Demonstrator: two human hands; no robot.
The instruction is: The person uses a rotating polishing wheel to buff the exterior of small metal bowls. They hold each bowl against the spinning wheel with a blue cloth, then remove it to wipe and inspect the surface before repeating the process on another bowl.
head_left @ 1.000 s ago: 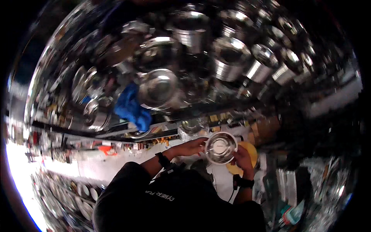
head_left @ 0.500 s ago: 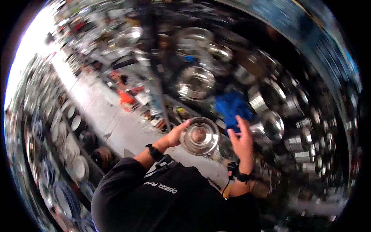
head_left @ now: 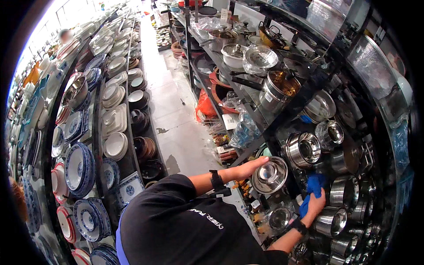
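My left hand [head_left: 252, 168] grips a shiny stainless steel bowl [head_left: 280, 173] by its left rim. The bowl is tilted so that its inside shows; the fingers beneath it are hidden. To the right and a little nearer, my right hand [head_left: 316, 204] is closed around a crumpled blue cloth [head_left: 315, 182], which hangs out above and beside the fingers. The cloth and the bowl are apart. Just beyond the bowl, a stack of steel bowls [head_left: 297, 150] stands on the shelf. A steel pot [head_left: 327, 221] sits close to my right hand.
Dark shelves on the right carry lidded pots [head_left: 282, 90], pans and wrapped cookware. Racks on the left hold white and blue-patterned plates [head_left: 80, 170]. Between them runs a pale floor aisle [head_left: 170, 110]. A shelf post [head_left: 293, 104] slants across beyond my hands.
My right hand was open beside the blue cloth and now holds it. The bowl stays in my left hand. The view has swung, bringing more of the left racks into sight.
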